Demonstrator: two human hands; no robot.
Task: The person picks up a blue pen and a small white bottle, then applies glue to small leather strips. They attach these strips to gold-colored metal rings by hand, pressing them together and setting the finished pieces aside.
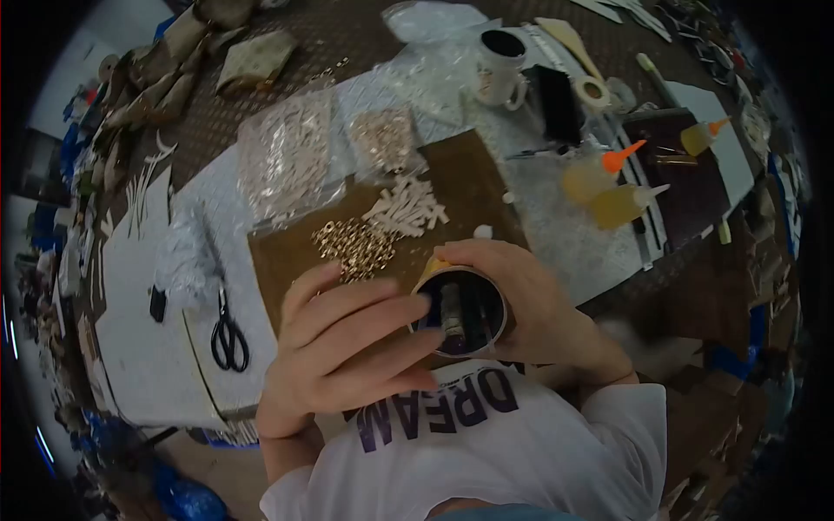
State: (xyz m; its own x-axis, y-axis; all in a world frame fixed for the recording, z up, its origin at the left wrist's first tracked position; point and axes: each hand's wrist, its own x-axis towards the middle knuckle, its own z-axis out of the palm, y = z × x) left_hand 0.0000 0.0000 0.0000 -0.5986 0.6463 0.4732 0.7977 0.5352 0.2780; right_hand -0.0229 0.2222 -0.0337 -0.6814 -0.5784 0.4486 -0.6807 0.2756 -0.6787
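Observation:
My right hand (530, 300) is wrapped around a round open tube (460, 313) with dark insides, held close to my chest. My left hand (347, 343) is at the tube's left rim, its fingers bent toward the opening and touching the edge. Something pale and narrow shows inside the tube. Just beyond the hands, a heap of small gold rings (354, 246) and a pile of small white strips (407, 208) lie on a brown board (469, 174).
Black scissors (229, 334) lie on white paper at the left. Clear bags of small parts (287, 156) sit behind the board. Squeeze bottles of yellow liquid (608, 195), a white mug (501, 68) and a tape roll (593, 89) stand at the right.

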